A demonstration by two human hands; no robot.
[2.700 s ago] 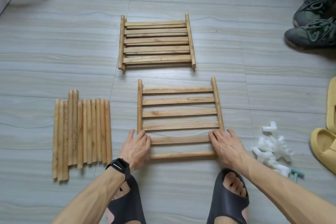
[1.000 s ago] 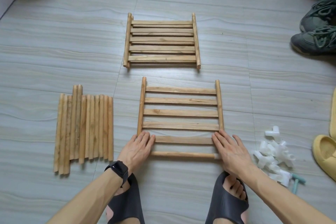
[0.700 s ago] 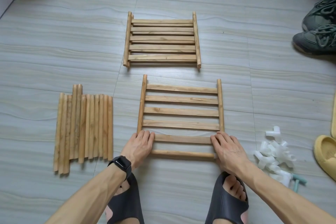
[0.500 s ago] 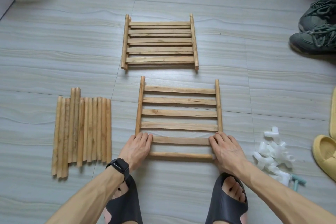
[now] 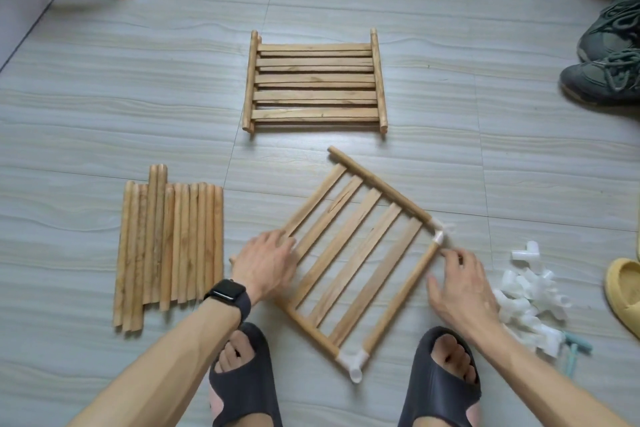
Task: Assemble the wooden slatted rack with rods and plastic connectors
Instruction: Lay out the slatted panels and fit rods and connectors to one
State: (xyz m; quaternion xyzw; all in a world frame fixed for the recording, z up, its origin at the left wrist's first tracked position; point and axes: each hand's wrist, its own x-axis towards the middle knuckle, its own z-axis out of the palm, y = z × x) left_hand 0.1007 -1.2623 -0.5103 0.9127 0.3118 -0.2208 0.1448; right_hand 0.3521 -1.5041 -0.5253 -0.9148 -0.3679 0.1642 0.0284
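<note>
Swinging the wooden slatted panel (image 5: 374, 281) diagonal, we've exposed white plastic connectors (image 5: 353, 361); left hand (image 5: 266, 263) flat on it, right hand (image 5: 460, 284) spread, holding nothing.

On the floor (image 5: 450, 45), a slatted panel (image 5: 375, 279) lies skewed at near centre. Stacked panels (image 5: 315, 80) lie beyond it, rods (image 5: 169, 246) to its left, and plastic connectors (image 5: 530, 305) to its right.

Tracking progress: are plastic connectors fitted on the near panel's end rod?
On: a white connector at one rod end, another opposite.
</note>
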